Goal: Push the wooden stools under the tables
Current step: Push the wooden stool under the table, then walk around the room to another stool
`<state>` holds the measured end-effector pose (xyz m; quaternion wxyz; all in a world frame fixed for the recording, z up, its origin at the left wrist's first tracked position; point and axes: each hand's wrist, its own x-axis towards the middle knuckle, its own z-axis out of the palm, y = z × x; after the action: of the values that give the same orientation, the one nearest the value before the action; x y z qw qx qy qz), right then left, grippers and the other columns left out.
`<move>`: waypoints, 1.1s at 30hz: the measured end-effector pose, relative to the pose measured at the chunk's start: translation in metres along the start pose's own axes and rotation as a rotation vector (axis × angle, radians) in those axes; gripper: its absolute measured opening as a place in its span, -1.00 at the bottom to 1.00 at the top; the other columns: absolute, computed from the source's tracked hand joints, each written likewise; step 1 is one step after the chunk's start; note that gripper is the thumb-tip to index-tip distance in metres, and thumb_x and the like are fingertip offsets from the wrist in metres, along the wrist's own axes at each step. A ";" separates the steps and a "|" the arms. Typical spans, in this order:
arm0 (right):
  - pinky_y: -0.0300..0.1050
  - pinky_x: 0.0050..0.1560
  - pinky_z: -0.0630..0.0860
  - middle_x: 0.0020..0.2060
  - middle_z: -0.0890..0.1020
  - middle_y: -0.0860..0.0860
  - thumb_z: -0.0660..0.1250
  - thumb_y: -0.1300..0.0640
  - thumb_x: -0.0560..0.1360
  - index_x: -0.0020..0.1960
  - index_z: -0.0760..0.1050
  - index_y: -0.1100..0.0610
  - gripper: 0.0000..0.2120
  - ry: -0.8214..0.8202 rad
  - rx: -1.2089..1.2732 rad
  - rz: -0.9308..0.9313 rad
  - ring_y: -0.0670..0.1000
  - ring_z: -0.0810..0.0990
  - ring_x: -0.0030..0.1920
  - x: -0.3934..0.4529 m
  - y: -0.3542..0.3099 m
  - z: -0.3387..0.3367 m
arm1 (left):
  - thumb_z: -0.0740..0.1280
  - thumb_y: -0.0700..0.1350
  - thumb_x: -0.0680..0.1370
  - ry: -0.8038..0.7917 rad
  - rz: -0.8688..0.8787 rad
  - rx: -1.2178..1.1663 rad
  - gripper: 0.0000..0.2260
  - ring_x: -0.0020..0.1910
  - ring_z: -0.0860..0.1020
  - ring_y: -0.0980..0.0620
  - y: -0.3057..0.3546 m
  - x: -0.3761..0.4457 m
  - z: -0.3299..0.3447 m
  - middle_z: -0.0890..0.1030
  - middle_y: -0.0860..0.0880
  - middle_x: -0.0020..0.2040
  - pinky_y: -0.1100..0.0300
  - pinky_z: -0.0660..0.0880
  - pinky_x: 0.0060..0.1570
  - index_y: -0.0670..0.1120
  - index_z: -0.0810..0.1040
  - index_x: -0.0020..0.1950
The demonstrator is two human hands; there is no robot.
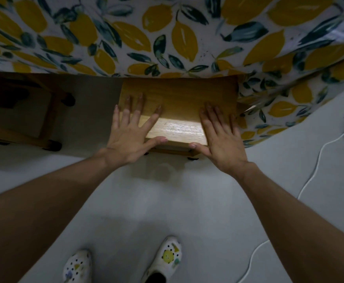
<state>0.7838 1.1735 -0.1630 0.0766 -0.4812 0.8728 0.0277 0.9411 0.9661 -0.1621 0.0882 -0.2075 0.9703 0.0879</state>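
Both flat, ungripping hands, left hand (129, 137) and right hand (221, 137), press the stool (179, 103) seat's near edge; the table (167, 37) lies directly beyond.

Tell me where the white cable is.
In the head view, the thin white cable trails across the grey floor on the right, beside the lemon-print tablecloth.

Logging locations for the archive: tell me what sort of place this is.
Probably a home dining area or small eatery: a lemon-print tablecloth hangs over a table, wooden stools tuck underneath, and a white cable trails across the plain floor.
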 end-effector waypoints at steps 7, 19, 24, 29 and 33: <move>0.22 0.52 -0.12 0.59 0.00 0.03 -0.18 -0.46 0.47 0.59 -0.06 0.06 -0.14 -0.009 0.003 0.025 0.05 -0.07 0.58 0.000 -0.003 0.000 | -0.14 0.47 0.45 -0.018 0.001 0.005 -0.32 0.49 -0.35 -0.22 -0.001 0.000 -0.003 -0.32 -0.13 0.54 -0.23 -0.30 0.43 0.29 -0.31 0.47; 0.22 0.53 -0.13 0.59 0.01 0.05 -0.19 -0.45 0.48 0.59 -0.09 0.07 -0.15 -0.015 -0.009 0.037 0.07 -0.08 0.58 -0.002 -0.008 0.002 | -0.12 0.47 0.45 -0.055 0.005 -0.036 -0.32 0.48 -0.38 -0.20 -0.005 -0.002 -0.003 -0.37 -0.11 0.52 -0.20 -0.33 0.41 0.31 -0.34 0.45; 0.17 0.51 -0.25 0.59 -0.08 0.03 -0.19 -0.45 0.48 0.59 -0.16 0.06 -0.15 -0.048 0.025 0.058 0.04 -0.17 0.57 -0.002 -0.011 0.000 | -0.15 0.47 0.44 -0.068 0.008 -0.038 -0.33 0.46 -0.42 -0.19 -0.004 -0.003 -0.006 -0.41 -0.09 0.51 -0.19 -0.34 0.41 0.31 -0.35 0.45; 0.19 0.51 -0.24 0.58 -0.18 0.00 -0.10 -0.41 0.51 0.57 -0.25 0.03 -0.17 -0.211 0.127 0.099 0.03 -0.26 0.56 0.001 -0.017 -0.024 | -0.14 0.45 0.45 -0.237 -0.015 -0.027 -0.32 0.44 -0.45 -0.23 0.000 0.000 -0.020 -0.47 -0.13 0.47 -0.20 -0.35 0.40 0.28 -0.40 0.44; 0.13 0.54 -0.17 0.59 -0.07 0.08 -0.05 -0.35 0.56 0.58 -0.20 0.07 -0.22 -0.329 0.269 0.231 0.14 -0.14 0.57 -0.007 -0.033 -0.070 | -0.11 0.31 0.56 -0.328 0.067 0.043 -0.39 0.48 -0.37 -0.21 0.006 -0.007 -0.053 -0.28 -0.16 0.55 -0.17 -0.40 0.36 0.18 -0.31 0.50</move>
<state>0.8078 1.1536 -0.0918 0.2775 -0.3526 0.8937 -0.0021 0.9374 0.9634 -0.1082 0.2468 -0.1561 0.9509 0.1029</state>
